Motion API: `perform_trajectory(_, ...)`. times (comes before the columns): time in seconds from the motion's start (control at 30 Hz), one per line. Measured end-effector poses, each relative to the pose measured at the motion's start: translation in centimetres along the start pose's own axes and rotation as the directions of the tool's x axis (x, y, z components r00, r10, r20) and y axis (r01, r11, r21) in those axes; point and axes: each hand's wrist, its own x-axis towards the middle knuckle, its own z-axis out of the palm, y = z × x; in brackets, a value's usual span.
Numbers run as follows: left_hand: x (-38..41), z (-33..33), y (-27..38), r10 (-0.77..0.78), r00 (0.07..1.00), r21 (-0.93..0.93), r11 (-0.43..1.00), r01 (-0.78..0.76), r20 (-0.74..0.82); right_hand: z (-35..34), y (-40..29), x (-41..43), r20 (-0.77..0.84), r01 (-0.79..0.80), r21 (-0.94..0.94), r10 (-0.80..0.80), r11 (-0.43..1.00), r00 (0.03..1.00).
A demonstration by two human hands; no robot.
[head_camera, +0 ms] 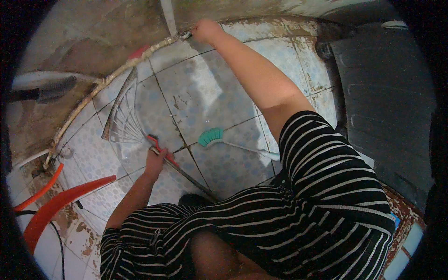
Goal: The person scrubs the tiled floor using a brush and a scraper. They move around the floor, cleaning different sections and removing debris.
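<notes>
My left hand [156, 160] grips the pole [190, 180] of a long-handled tool, with a red part [154, 140] beside the fingers. The tool's fan-shaped ribbed head [122, 115] rests on the tiled floor, its dark edge towards the wall. My right hand [208, 31] reaches far forward to the foot of the wall. Its fingers are closed around a small grey piece [187, 35], mostly hidden by the hand. Between my arms a brush with teal bristles [210, 137] and a white handle [245, 148] lies on the floor.
A pale pipe [92, 91] runs along the wall's foot, joined by a white upright pipe [169, 17]. Two orange curved pieces [63, 206] and a black cable [60, 234] are at left. A large dark ribbed object [385, 105] stands at right. The tiles [161, 94] bear brown stains.
</notes>
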Motion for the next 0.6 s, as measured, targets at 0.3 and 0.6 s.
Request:
perform_trajectory(0.3,0.7,-0.1,-1.9,0.049,0.998,-0.14,0.989,-0.044,0.033,2.2,-1.6,-2.7,-0.328,-0.011,0.468,0.185,0.884,0.926)
perform_trajectory(0.6,0.5,-0.3,-2.1,-0.009,1.0,-0.207,0.978,0.008,-0.003,1.2,-0.4,-4.4,-0.157,0.028,0.323,0.024,0.946,0.987)
